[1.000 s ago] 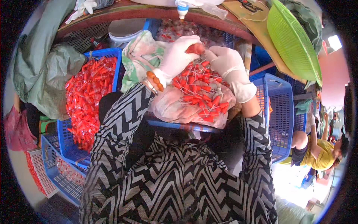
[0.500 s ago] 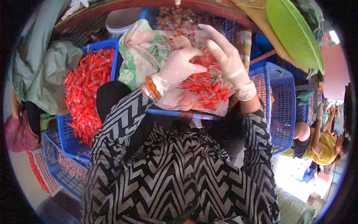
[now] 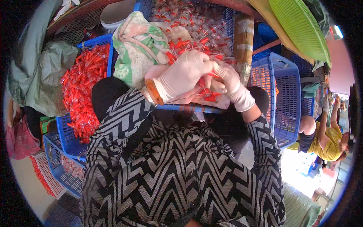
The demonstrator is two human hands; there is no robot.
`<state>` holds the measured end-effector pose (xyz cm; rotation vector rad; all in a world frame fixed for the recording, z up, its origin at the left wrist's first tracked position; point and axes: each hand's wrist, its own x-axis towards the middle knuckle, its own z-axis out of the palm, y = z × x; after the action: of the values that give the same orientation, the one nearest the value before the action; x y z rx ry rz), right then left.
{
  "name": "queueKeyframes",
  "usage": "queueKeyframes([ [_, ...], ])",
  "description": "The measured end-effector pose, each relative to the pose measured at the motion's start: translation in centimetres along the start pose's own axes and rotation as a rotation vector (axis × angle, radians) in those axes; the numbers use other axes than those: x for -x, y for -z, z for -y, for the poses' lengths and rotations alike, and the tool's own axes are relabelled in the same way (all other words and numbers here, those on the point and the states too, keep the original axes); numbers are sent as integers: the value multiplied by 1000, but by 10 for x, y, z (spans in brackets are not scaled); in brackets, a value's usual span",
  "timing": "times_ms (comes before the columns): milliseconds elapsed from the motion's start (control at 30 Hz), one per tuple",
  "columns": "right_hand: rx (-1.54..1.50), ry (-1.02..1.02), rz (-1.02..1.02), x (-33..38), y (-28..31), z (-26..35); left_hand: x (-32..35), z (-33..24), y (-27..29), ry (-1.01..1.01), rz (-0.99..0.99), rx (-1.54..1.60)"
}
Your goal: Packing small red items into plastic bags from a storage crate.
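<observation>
Both my hands wear white gloves and meet over a heap of small red plastic pieces with thin white stems (image 3: 204, 41). My left hand (image 3: 184, 73) is closed, its fingertips against those of my right hand (image 3: 228, 79). Between them shows a small red plastic piece (image 3: 214, 74), gripped by both; its far end is hidden by the fingers. More red pieces lie under the hands on a pale cloth. Beyond the heap, many small clear plastic pieces with red bands (image 3: 196, 19) fill the far end of the work tray.
At left, a blue crate (image 3: 111, 60) overflows with red and clear pieces (image 3: 85, 89). A green-and-white towel (image 3: 132, 43) lies beside my left hand. On the right stand a taped post (image 3: 243, 41), a blue crate (image 3: 287, 102) and a green basket (image 3: 300, 30). Another person (image 3: 327, 142) works farther right.
My hands were apart and open over the heap, the right one raised. Both have come nearer and together, closing on a red piece. The view has shifted, showing more of the far clear pieces.
</observation>
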<state>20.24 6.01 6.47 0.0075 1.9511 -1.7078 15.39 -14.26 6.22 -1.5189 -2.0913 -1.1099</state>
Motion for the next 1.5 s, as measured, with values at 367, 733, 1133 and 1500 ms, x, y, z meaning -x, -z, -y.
queueKeyframes([
  [367, -337, 22, -40, 1, -16, -6, 5, 9, 0, 215, 69, 193],
  [733, 30, 21, -411, 12, -34, -15, 20, -7, -8, 703, 185, 648],
  [1133, 348, 105, -718, -34, 33, -15, 21, -11, 63, 509, -387, -96],
  [1500, 880, 137, -441, -91, 28, -42, 132, 46, 202, 621, -511, -876],
])
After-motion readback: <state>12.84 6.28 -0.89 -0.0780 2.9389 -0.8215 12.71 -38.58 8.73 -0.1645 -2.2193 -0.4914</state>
